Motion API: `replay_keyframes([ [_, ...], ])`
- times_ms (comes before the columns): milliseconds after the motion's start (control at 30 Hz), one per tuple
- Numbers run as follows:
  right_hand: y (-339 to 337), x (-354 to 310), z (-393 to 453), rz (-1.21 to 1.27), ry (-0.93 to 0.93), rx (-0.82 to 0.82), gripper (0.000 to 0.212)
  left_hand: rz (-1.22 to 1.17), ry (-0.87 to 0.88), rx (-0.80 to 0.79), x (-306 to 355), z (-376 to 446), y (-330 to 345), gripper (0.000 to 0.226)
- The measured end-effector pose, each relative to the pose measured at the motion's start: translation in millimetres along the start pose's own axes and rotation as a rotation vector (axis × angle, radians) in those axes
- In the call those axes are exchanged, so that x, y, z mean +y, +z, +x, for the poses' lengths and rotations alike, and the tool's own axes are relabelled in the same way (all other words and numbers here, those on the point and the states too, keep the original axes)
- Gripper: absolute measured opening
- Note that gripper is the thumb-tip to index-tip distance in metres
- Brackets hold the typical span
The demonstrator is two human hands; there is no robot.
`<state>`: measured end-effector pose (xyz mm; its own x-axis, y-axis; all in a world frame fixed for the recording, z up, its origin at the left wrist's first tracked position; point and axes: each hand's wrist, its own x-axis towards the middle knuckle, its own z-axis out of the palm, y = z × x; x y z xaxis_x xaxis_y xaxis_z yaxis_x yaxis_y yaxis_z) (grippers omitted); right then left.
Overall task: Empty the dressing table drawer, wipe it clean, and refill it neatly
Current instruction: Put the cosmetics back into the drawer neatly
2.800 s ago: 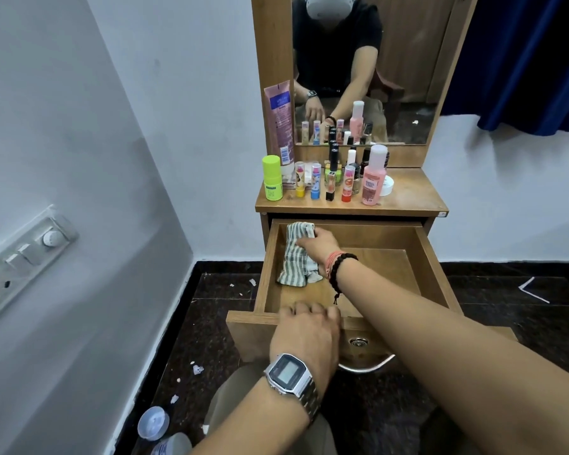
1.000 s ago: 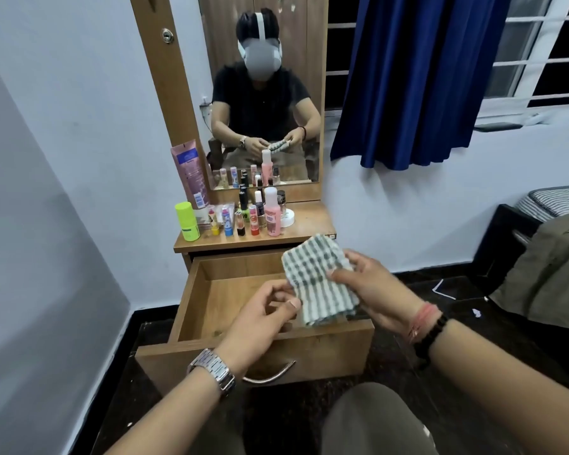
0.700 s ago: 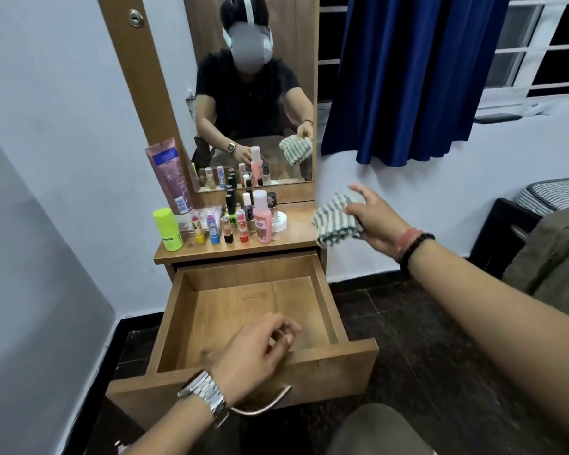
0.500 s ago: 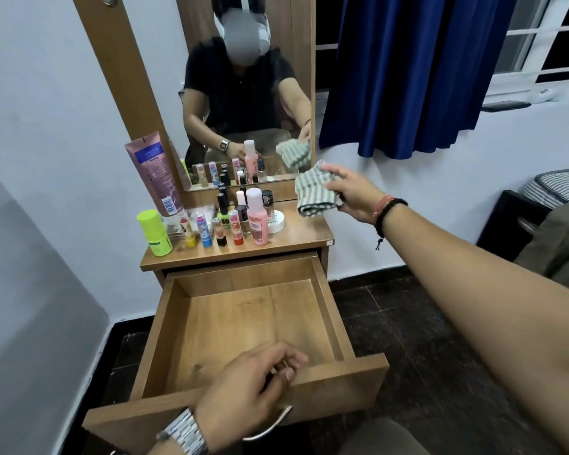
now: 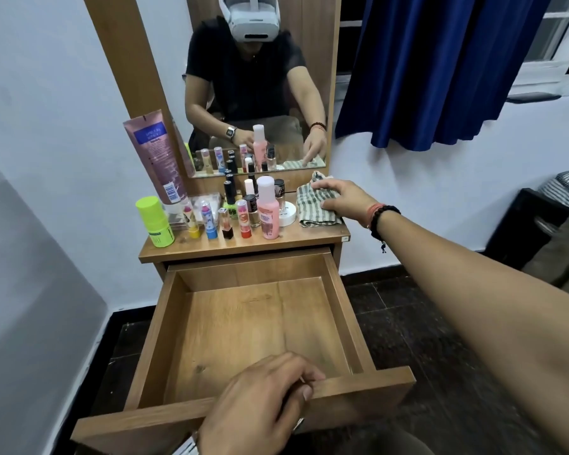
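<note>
The wooden drawer (image 5: 174,310) is pulled out and holds nothing. My left hand (image 5: 260,399) grips its front edge, fingers curled over the top. My right hand (image 5: 342,198) rests on the green-and-white striped cloth (image 5: 312,208), which lies on the right end of the dressing table top (image 5: 211,247). Several cosmetics stand on that top: a lime green bottle (image 5: 155,221), a pink bottle (image 5: 268,208), a row of small lip balms (image 5: 219,221), a white jar (image 5: 286,213) and a tall pink tube (image 5: 156,156) leaning on the mirror frame.
The mirror (image 5: 260,83) above the table reflects a person with a headset. A blue curtain (image 5: 434,67) hangs at the right under a window. A grey wall lies close on the left. Dark tiled floor (image 5: 418,330) surrounds the table; dark furniture (image 5: 532,224) stands far right.
My right hand lifted the cloth out of the drawer, carried it up and right, and set it down on the table top. My left hand moved onto the drawer's front edge.
</note>
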<state>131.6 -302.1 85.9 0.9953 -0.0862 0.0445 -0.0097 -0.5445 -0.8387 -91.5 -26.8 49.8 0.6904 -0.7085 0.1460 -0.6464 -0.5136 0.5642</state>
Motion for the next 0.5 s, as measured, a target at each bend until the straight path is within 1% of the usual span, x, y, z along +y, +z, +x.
replay_keyframes([
  [100,7.0,2.6,2.6,-0.453,-0.018,0.148,0.045,0.010,0.011,-0.003,-1.2,-0.7,1.1,0.018],
  [167,14.6,4.0,1.1,-0.635,-0.084,0.228,0.047,0.014,0.018,0.000,-2.6,-1.2,2.2,0.018],
  [200,18.3,3.8,1.0,-0.682,-0.123,0.233,0.050,0.017,0.022,0.002,-3.3,-1.2,2.9,0.018],
  [233,21.6,3.2,1.3,-0.702,-0.137,0.202,0.052,0.020,0.025,0.003,-3.9,-1.0,3.6,0.018],
  [333,28.6,3.3,4.7,-0.670,-0.089,-0.007,0.050,0.030,0.029,0.003,-5.0,-0.7,5.1,0.020],
  [367,29.3,3.3,5.5,-0.655,-0.083,-0.052,0.050,0.036,0.033,0.005,-5.4,-0.4,5.3,0.021],
  [500,28.8,3.5,7.0,-0.642,-0.064,-0.092,0.050,0.049,0.027,0.024,-7.3,-2.2,8.5,0.021],
])
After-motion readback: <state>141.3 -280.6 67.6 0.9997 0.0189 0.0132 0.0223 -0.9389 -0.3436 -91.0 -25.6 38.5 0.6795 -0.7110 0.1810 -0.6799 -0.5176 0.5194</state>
